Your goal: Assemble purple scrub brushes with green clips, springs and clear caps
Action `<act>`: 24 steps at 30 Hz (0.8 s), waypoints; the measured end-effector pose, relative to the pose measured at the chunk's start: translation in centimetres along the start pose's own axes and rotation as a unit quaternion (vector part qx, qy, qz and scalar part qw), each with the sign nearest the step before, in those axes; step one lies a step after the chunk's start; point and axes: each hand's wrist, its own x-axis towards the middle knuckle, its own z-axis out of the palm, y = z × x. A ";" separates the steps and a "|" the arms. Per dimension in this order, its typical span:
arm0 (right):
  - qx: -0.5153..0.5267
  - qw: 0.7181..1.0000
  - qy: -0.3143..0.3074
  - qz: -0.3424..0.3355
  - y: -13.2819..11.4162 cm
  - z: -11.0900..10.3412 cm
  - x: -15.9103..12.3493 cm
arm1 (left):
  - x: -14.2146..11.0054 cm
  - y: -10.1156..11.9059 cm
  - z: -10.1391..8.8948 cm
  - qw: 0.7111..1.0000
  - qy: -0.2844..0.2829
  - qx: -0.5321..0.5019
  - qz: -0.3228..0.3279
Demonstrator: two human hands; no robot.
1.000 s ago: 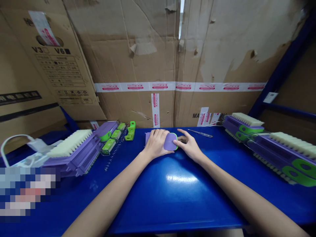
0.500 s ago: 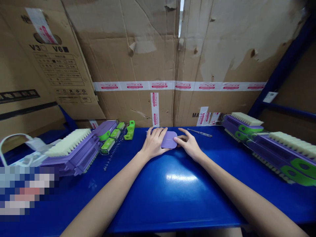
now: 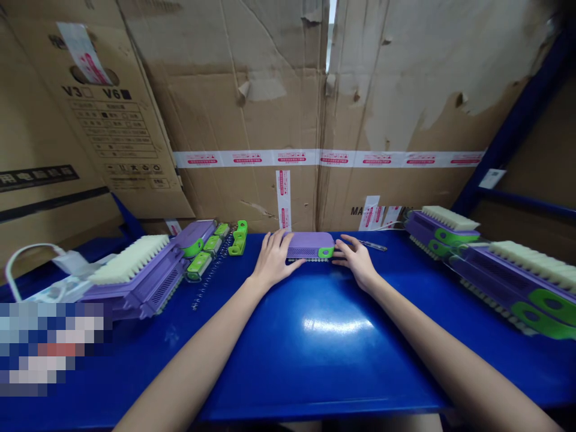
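A purple brush [image 3: 309, 243] with a vented front, a green end piece and pale bristles underneath lies at the back middle of the blue table. My left hand [image 3: 271, 258] grips its left end, with the fingers over the top and the thumb along the lower front. At the green right end is my right hand [image 3: 359, 261], open, its outstretched fingertips against or just beside the brush; contact is hard to tell. Behind my right hand, a screwdriver [image 3: 374, 245] with a clear handle lies partly hidden.
On the left are a purple brush unit [image 3: 148, 279], green battery-like blocks [image 3: 199, 264], a green holder [image 3: 238, 240], a coiled spring [image 3: 211, 273] and a white cabled plug [image 3: 72, 264]. More purple brushes [image 3: 495, 264] stand right. Cardboard [image 3: 252, 114] walls the back.
The purple brush has been turned: its vented front and green end now face me instead of the flat purple face. My right hand has shifted slightly right, off the face.
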 end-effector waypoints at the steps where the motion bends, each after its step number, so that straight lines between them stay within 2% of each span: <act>1: -0.003 1.000 0.000 0.001 0.0 0.0 0.0 | 0.0 0.0 0.0 1.000 -0.001 -0.004 -0.010; 5: -0.018 1.000 -0.005 0.001 0.0 0.2 -0.1 | -0.1 -0.4 0.2 0.998 -0.013 -0.032 -0.048; 16: -0.059 0.997 -0.023 -0.034 0.3 0.1 0.1 | -0.2 -0.3 0.3 0.999 -0.028 -0.009 -0.045; 24: -0.061 0.997 -0.029 -0.034 0.2 0.0 0.0 | 0.3 -0.5 -0.8 0.998 0.013 0.050 -0.045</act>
